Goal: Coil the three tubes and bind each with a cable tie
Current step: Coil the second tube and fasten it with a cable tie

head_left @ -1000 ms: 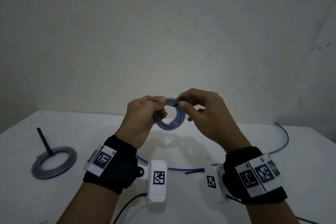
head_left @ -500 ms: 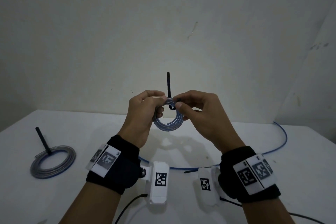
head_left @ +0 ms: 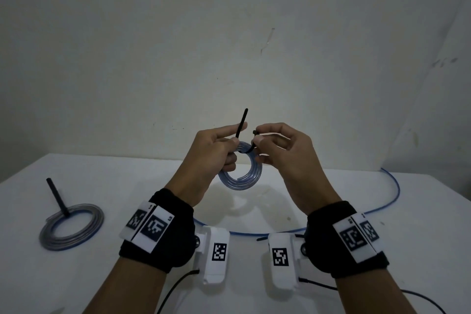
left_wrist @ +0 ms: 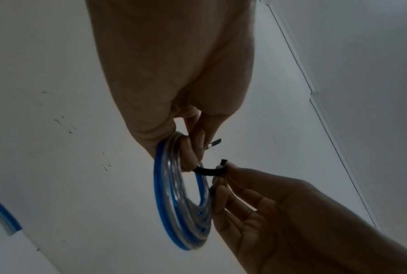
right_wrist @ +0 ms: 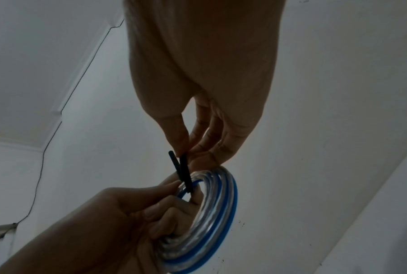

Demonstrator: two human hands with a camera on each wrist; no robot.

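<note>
Black cable tie (head_left: 242, 125), lately upright at the coil's top, is now splayed, tail pinched with the raised tube coil (head_left: 240, 171) by left hand (head_left: 211, 153), head by right hand (head_left: 283, 150); threading pending.

Head view: camera above and behind both forearms, facing forward and down over the white table (head_left: 331, 250) toward the wall; both hands sit mid-frame at moderate range. Left wrist view: camera under the left hand (left_wrist: 174, 74), looking along it and upward, very close to its fingers; the right hand (left_wrist: 291, 213) enters from lower right. Right wrist view: the mirror arrangement, right hand (right_wrist: 209, 83) above, left hand (right_wrist: 99, 222) from lower left. All three views share the coiled tube (head_left: 240, 173) (left_wrist: 181, 200) (right_wrist: 209, 213) and the black cable tie (head_left: 240, 126) (left_wrist: 208, 171) (right_wrist: 186, 172) between the hands.
</note>
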